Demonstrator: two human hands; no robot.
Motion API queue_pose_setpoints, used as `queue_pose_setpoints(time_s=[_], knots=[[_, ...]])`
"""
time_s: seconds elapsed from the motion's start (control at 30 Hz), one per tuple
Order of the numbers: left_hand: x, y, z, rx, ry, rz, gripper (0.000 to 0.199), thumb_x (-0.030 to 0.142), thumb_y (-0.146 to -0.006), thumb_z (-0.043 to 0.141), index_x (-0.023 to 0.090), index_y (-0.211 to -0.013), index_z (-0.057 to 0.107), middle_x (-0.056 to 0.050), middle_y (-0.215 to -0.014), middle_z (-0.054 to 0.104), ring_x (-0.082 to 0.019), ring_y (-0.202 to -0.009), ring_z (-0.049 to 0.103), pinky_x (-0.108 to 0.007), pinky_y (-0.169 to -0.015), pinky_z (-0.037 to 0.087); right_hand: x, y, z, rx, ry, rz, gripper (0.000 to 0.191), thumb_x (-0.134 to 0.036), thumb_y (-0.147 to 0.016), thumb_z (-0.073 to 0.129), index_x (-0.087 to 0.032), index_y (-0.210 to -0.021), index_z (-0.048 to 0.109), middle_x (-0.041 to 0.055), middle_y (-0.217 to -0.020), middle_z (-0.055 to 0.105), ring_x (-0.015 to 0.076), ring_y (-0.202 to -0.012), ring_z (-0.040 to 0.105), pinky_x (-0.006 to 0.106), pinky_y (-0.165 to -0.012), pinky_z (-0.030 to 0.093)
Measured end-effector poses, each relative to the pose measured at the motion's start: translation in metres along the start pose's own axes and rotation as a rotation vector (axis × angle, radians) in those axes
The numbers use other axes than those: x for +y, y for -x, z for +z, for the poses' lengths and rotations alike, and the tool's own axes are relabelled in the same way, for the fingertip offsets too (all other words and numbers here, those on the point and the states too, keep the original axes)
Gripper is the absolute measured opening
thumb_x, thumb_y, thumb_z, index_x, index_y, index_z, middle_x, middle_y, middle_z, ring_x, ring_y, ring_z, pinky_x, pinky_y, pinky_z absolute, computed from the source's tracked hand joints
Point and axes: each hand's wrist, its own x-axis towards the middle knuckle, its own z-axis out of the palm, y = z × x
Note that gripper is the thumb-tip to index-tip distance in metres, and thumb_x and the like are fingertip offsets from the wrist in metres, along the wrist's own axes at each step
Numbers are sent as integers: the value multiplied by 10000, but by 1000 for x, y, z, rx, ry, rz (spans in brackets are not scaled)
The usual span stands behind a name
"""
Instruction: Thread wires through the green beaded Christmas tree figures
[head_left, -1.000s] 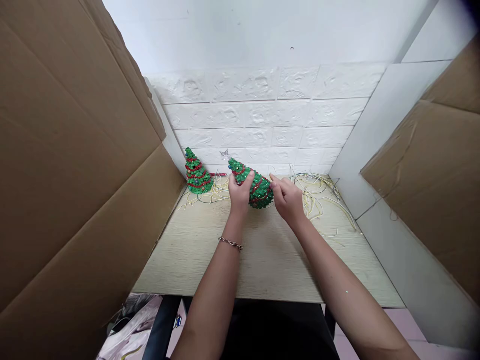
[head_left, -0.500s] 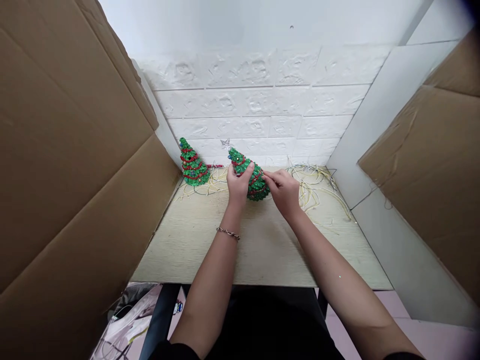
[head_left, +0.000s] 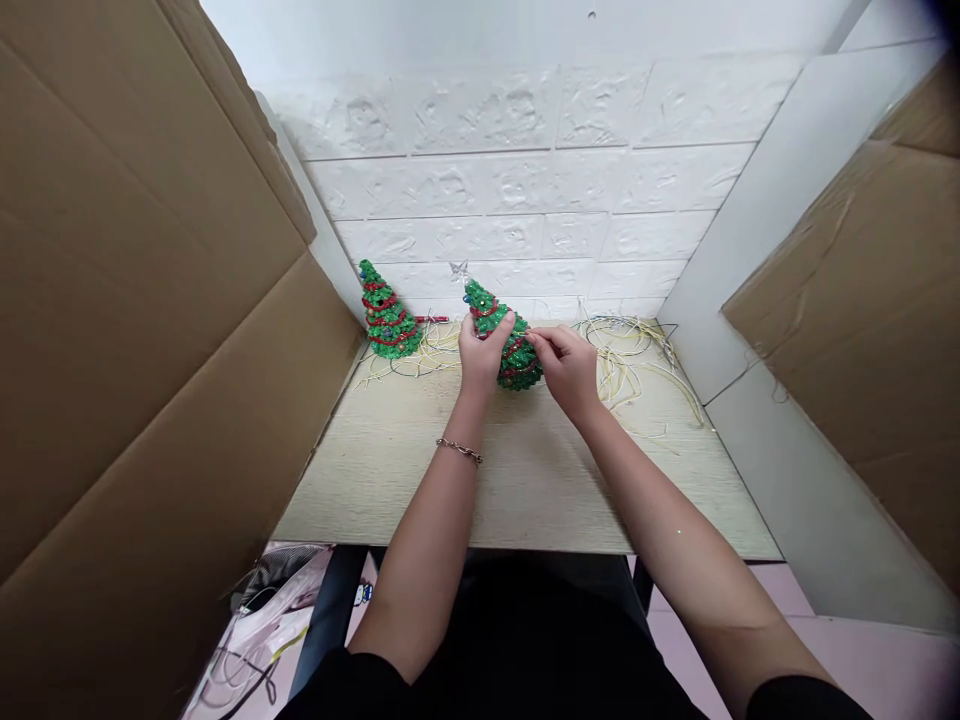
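Note:
A small green beaded Christmas tree (head_left: 519,368) with red garland leans to the left, topped by a clear star (head_left: 459,271). My left hand (head_left: 484,352) is closed around its middle, thumb on the front. At the tree's right side, my right hand (head_left: 568,368) has thumb and forefinger pinched together. Something thin and pale shows at those fingertips, too small to name. A second green tree (head_left: 390,325) with red garland and small coloured balls stands upright at the left, with no star on its tip.
Tangled yellow and white wires (head_left: 626,365) lie along the back of the wooden table (head_left: 390,480). A red pen-like stick (head_left: 433,319) is behind the trees. Cardboard walls (head_left: 150,300) flank the table, and a white brick-patterned wall (head_left: 517,190) closes the back.
The whole view has shifted slightly, so things sit higher in the picture. My right fingertips have moved a little at the tree's right side; my left hand keeps its hold.

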Motion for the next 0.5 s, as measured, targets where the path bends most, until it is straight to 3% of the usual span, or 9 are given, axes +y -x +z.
queue_pose_setpoints(time_s=[0.5], knots=[[0, 0, 0, -33, -50, -1, 309, 344, -599, 724, 164, -791, 562, -4, -748, 594, -101, -657, 552, -248, -669, 443, 3, 0, 3, -33, -14, 98, 215, -320, -805, 512, -179, -725, 654, 13, -640, 592, 125, -575, 491, 259, -609, 403]])
